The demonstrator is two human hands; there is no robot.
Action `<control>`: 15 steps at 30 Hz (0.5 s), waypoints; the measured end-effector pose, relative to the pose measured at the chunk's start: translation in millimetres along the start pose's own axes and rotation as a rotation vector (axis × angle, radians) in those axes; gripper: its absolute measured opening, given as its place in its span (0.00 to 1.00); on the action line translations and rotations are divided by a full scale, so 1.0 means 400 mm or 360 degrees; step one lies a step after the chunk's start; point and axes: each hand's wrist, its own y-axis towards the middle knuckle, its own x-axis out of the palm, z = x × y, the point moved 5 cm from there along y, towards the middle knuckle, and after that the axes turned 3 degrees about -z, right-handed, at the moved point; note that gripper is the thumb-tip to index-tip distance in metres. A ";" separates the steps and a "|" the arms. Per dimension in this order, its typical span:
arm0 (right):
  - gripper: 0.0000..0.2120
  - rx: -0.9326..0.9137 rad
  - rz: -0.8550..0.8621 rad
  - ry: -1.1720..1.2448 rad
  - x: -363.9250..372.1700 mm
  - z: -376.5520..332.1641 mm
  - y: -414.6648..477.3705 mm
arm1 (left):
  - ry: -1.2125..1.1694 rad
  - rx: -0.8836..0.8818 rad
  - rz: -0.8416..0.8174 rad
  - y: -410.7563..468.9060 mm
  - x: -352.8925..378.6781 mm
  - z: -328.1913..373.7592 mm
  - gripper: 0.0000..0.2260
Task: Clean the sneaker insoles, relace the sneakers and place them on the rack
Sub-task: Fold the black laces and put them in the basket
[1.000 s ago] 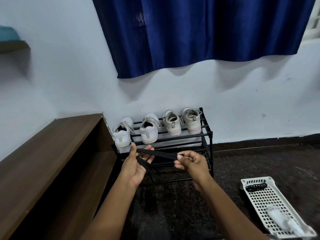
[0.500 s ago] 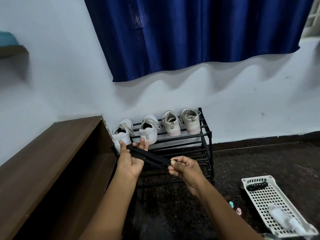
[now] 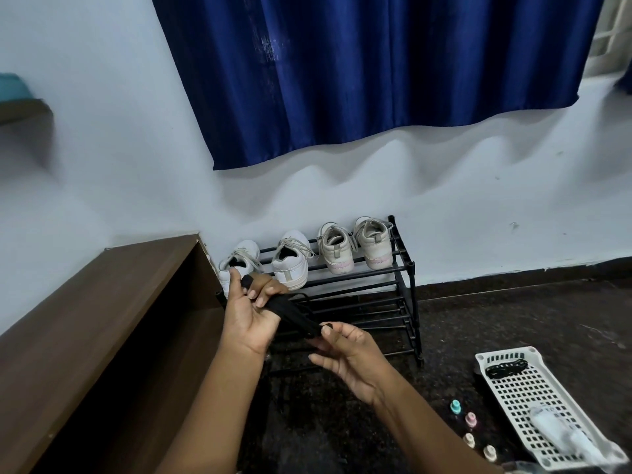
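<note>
four laced sneakers (image 3: 337, 251) sit on the rack (image 3: 376, 285), centre frame; my left hand (image 3: 249, 316) grips a black strip (image 3: 294, 314), right hand (image 3: 349, 354) pinches its end, so probably only tidying left.

Leftmost sneaker (image 3: 241, 258) partly behind left hand (image 3: 251, 316), bottle (image 3: 561, 434) in tray (image 3: 506, 353) blurred, shelf (image 3: 24, 109) cut off left

The one camera, worn on the head, looks forward and down at the rack (image 3: 412, 302) by the wall (image 3: 478, 217), quite near, maybe from sitting height.

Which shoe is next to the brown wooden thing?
The leftmost white sneaker on the rack, right beside the brown bench; the other three sit farther right.
</note>
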 end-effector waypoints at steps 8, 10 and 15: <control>0.07 -0.0006 -0.0350 0.0370 0.034 -0.013 -0.002 | -0.0005 -0.0047 -0.0149 0.000 0.009 -0.017 0.23; 0.06 -0.0091 -0.0286 0.0372 0.026 -0.026 0.001 | -0.0006 -0.0047 -0.0127 -0.001 0.006 -0.023 0.23; 0.04 -0.0145 -0.0038 0.0167 -0.003 -0.053 -0.003 | -0.0053 -0.0017 -0.0036 -0.001 -0.024 -0.036 0.21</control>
